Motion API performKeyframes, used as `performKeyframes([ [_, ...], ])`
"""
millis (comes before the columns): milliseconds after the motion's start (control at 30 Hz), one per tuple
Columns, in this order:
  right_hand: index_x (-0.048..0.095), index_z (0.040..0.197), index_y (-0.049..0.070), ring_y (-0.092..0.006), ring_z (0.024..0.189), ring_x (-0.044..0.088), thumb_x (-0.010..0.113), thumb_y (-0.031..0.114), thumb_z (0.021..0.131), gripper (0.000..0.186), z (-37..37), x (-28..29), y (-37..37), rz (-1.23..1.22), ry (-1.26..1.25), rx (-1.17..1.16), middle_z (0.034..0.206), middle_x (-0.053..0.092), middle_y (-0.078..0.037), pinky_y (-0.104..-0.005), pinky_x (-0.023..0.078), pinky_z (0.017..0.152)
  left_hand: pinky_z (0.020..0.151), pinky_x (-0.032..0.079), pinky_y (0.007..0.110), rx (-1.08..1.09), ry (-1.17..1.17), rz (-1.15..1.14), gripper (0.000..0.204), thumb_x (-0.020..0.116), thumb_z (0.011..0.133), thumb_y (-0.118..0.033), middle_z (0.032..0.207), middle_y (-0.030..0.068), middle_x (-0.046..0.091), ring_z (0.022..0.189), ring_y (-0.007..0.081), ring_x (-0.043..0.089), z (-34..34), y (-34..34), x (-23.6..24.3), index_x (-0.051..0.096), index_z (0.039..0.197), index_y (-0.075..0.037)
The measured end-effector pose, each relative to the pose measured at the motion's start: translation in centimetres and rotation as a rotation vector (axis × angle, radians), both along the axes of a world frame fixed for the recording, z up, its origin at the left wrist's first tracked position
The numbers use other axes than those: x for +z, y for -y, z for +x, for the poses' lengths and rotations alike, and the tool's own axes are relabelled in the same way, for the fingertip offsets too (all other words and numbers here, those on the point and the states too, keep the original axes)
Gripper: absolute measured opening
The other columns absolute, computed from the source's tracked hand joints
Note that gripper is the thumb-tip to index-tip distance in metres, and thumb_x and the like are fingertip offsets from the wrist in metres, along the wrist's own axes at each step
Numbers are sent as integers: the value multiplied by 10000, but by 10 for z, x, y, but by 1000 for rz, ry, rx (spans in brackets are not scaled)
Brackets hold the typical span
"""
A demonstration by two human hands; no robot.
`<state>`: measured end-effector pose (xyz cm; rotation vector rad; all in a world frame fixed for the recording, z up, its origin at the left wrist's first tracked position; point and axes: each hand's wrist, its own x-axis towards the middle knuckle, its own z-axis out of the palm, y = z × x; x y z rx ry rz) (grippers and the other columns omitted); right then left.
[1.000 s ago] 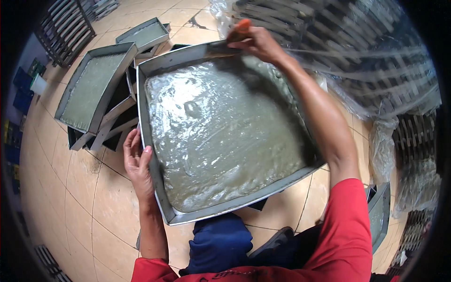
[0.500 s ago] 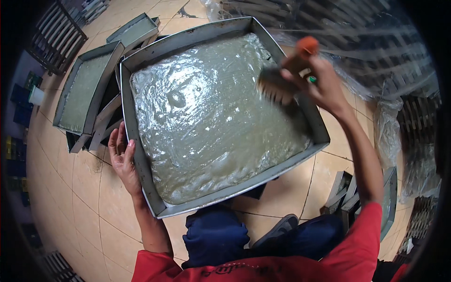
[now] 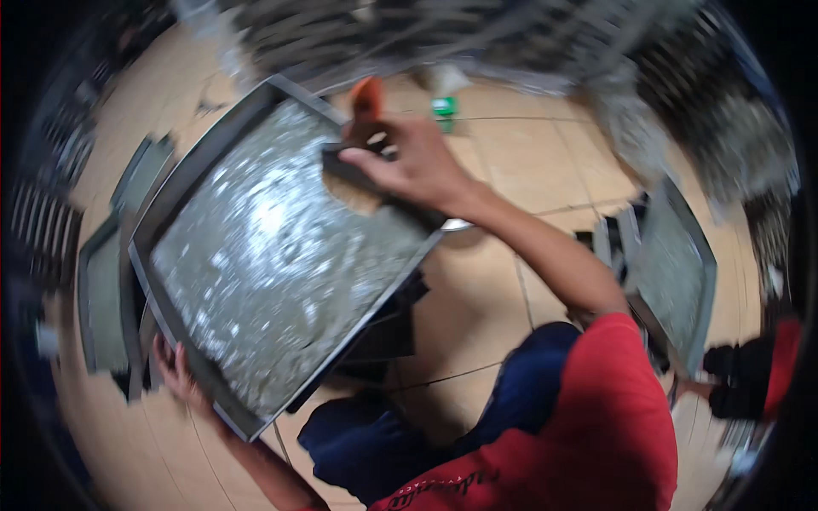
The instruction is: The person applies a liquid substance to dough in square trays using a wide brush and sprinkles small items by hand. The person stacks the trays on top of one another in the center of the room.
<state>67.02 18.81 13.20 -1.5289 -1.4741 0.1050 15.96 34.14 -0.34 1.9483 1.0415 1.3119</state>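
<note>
- Grey metal formed the four-sided tray (image 3: 211,169), located left of centre in my head view, turned so that one corner pointed upward and the opposite side faced the body.
- Glossy grey-green material (image 3: 268,255) covered the tray floor as one layer; I noted bright reflections across its left and middle areas.
- Right hand (image 3: 417,162): fingers closed around the brush (image 3: 349,186), orange end up, bristles directed down at the upper right part of the layer. Blur prevented me from confirming bristle contact.
- Left hand (image 3: 181,379): positioned at the tray's lower left wall, fingers spread and not wrapped over the rim. I could not tell how much of the hand lay under the tray.
- Dark box-like pieces (image 3: 383,328) showed below the tray's lower right edge; I could not verify whether they carried it.
- Left of the tray, I located a narrow filled tray (image 3: 104,298), with another tray (image 3: 141,175) beyond it.
- On the right side, I recorded a further filled tray (image 3: 677,264) above the tan tiled floor (image 3: 537,162).
- Near the right edge, I registered part of another person (image 3: 737,383) in dark and red clothing.
- Beyond the right hand, a small green object (image 3: 444,107) was visible.
</note>
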Motion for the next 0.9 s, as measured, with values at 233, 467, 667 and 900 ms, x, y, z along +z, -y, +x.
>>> performKeyframes([
  [233, 644, 998, 123, -259, 741, 673, 707, 148, 816, 194, -28, -2, 97, 106, 252, 438, 823, 648, -47, -379, 537, 632, 1168, 278, 400, -45, -249, -36, 467, 413, 1031, -287, 1529, 159, 363, 1411, 284, 347, -28, -39, -10, 440, 1437, -59],
  [467, 674, 988, 31, -146, 827, 697, 755, 87, 847, 172, 57, 26, 187, 474, -454, -8, 931, 709, -63, -280, 553, 711, 1026, 388, 391, -91, 210, -847, 578, 528, 928, -356, 1331, 152, 498, 1232, 285, 472, 77, 47, 65, 438, 1382, -10],
  [667, 661, 1046, 19, -84, 865, 659, 713, 113, 906, 177, 98, -49, 308, 416, -481, -705, 965, 699, -40, -261, 559, 721, 901, 469, 394, 32, 131, -752, 480, 527, 920, -290, 1182, 178, 569, 1073, 303, 572, 185, 156, 182, 509, 1273, 35],
  [900, 659, 1096, 6, -210, 920, 695, 701, 281, 922, 328, 80, -186, 346, 243, -790, -633, 992, 705, -121, -354, 559, 784, 932, 390, 394, -297, -45, -979, 702, 624, 728, -537, 1149, 91, 490, 1088, 242, 492, 311, 149, 208, 494, 1254, -90],
])
